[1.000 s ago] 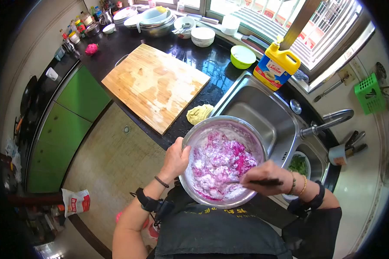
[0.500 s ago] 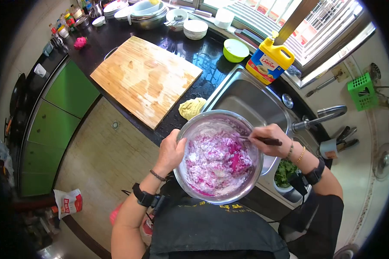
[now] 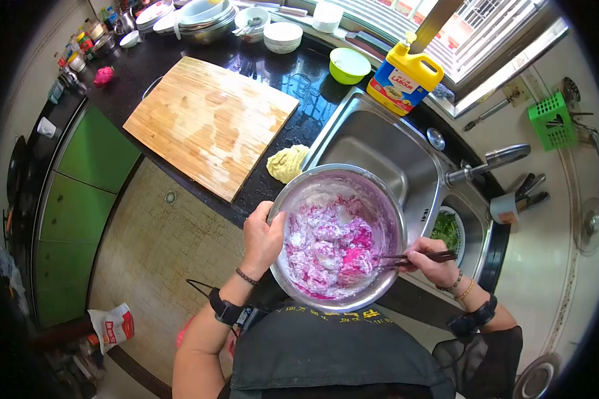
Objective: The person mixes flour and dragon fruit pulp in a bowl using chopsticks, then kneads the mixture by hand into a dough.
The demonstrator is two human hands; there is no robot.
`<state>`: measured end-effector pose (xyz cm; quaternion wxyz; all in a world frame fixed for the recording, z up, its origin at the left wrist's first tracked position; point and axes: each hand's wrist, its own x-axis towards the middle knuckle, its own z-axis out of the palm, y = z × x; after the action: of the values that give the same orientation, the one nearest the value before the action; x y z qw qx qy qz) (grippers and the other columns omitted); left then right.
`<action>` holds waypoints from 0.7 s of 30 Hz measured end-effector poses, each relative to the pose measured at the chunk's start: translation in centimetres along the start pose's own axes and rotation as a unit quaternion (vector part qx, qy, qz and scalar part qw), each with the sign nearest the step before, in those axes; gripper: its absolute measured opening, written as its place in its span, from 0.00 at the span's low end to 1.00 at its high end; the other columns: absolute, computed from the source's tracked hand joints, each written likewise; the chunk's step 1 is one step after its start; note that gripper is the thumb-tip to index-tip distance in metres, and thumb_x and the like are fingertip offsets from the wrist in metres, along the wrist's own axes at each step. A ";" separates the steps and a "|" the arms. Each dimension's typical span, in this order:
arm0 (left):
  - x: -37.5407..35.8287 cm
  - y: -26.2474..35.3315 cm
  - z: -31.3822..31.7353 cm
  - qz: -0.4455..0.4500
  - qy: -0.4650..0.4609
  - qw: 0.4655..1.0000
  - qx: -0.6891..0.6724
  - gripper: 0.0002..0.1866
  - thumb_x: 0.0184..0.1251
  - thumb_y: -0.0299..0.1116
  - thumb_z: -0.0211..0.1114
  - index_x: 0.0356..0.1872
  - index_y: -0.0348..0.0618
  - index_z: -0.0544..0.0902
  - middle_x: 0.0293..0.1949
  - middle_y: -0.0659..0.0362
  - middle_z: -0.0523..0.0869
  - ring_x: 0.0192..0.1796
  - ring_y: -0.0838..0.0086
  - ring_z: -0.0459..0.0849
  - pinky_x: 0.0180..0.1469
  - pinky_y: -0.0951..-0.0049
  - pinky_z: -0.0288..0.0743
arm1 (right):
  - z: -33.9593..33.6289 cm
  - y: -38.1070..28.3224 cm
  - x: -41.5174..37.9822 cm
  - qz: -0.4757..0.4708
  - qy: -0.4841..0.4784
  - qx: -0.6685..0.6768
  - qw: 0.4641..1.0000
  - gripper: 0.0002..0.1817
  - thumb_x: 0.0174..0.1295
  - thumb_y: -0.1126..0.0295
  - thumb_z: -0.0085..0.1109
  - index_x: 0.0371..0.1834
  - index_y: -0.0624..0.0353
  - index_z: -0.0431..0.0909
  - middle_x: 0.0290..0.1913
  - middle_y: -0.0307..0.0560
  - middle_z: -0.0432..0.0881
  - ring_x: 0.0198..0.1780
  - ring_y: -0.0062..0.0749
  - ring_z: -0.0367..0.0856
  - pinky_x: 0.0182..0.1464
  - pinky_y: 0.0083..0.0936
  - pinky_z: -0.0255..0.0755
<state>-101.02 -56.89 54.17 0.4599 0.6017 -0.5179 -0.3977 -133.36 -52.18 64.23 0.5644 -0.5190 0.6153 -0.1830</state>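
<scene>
A steel bowl (image 3: 391, 199) holds a lumpy mix of white flour and bright pink dough (image 3: 333, 249). My left hand (image 3: 262, 239) grips the bowl's left rim, thumb on the inside wall. In my right hand (image 3: 432, 263) are dark chopsticks (image 3: 406, 258), closed between the fingers, their tips in the mix at the bowl's right side. Pale yellow dough (image 3: 287, 163) lies on the black counter just beyond the bowl, beside the wooden board (image 3: 213, 123).
The sink (image 3: 373, 143) and faucet (image 3: 492, 163) are behind and right of the bowl. Greens sit in a white basket (image 3: 448, 229). A yellow jug (image 3: 406, 76), green bowl (image 3: 349, 65) and stacked dishes (image 3: 206, 20) line the window side. A bag (image 3: 112, 327) stands lower left.
My right hand has moved down along the bowl's right side with the chopsticks, away from the upper right rim. My left hand still holds the rim. The view has shifted slightly.
</scene>
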 end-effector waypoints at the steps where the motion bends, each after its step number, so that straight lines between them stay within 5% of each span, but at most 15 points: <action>1: 0.0 0.0 0.0 -0.002 0.003 1.000 -0.008 0.06 0.58 0.27 0.59 0.32 0.35 0.77 0.25 0.50 0.80 0.28 0.68 0.80 0.32 0.69 0.70 | 0.6 0.1 -0.3 0.017 0.005 0.048 0.999 0.06 0.61 0.76 0.50 0.30 0.69 0.72 0.32 0.50 0.81 0.32 0.28 0.83 0.35 0.22 0.79; 21: 0.4 -0.1 -0.3 0.019 -0.029 0.999 0.033 0.09 0.61 0.32 0.57 0.28 0.35 0.71 0.22 0.47 0.76 0.26 0.58 0.77 0.30 0.64 0.68 | 11.9 1.4 1.5 0.095 0.160 0.430 0.884 0.07 0.63 0.71 0.45 0.35 0.65 0.69 0.35 0.57 0.80 0.36 0.42 0.84 0.34 0.26 0.79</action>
<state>-100.65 -57.21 54.10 0.4317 0.5949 -0.5553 -0.3890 -123.21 -48.60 58.81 0.6403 -0.1284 0.6049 -0.4556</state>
